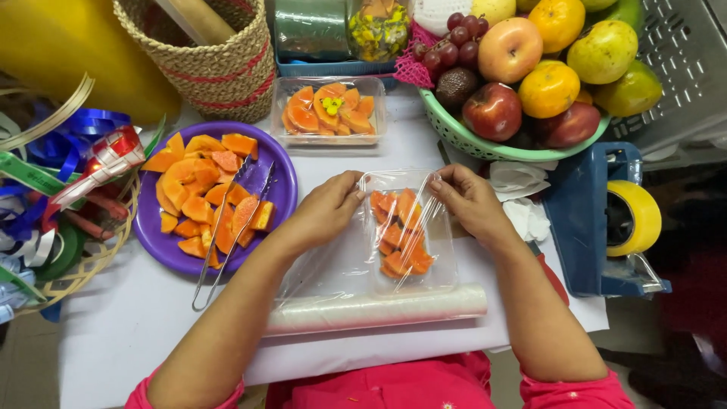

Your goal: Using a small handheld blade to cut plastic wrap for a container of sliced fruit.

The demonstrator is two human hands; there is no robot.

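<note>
on white table, centre | left hand (327,212) and right hand (471,201) pinch cling film (341,265) over papaya tray (409,235) | tray long axis runs away from person | film roll (376,309) lies crosswise

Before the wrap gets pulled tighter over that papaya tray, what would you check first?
1. Film covers the tray: ok.
2. Left hand grips the film's far edge: ok.
3. Right hand grips it too: ok.
4. Papaya sits inside the tray: ok.
5. Roll lies free near the body: ok.
6. Film cut from the roll: not ok, it runs unbroken to the roll.
</note>
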